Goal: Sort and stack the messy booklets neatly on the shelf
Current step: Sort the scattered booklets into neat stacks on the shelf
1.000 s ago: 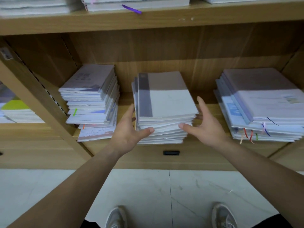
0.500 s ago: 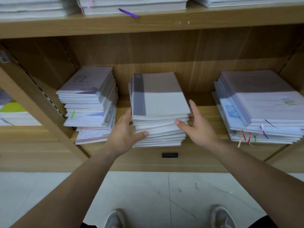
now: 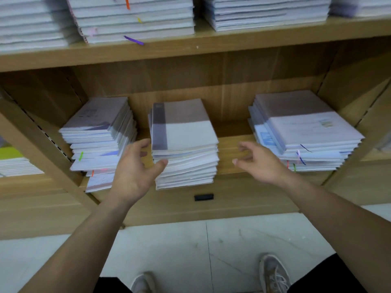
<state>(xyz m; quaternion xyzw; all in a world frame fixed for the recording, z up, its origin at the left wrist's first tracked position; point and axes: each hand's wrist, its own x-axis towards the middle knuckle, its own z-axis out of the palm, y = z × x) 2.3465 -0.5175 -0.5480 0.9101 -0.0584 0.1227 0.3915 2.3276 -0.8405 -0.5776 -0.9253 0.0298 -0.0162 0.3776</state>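
Note:
Three stacks of pale booklets stand on the wooden shelf [image 3: 230,144]. The middle stack [image 3: 186,142] is fairly square, its top cover grey and white. My left hand [image 3: 135,166] hovers at that stack's left front corner, fingers relaxed, thumb tip at or just off the booklet edges. My right hand [image 3: 257,160] hangs over the bare shelf between the middle stack and the right stack [image 3: 302,127], fingers loosely curled and holding nothing. The left stack [image 3: 99,138] is uneven, with lower booklets jutting forward.
An upper shelf [image 3: 211,46] carries more booklet piles with coloured ribbon markers. Slanted wooden side panels [image 3: 44,149] bound the compartment on both sides. A black handle [image 3: 203,197] sits on the front panel below. My shoes stand on a pale tiled floor [image 3: 190,250].
Both hands have come off the middle stack's sides. The right hand moved right into the gap beside the right stack; the left hand drew back a little. The view tilted up.

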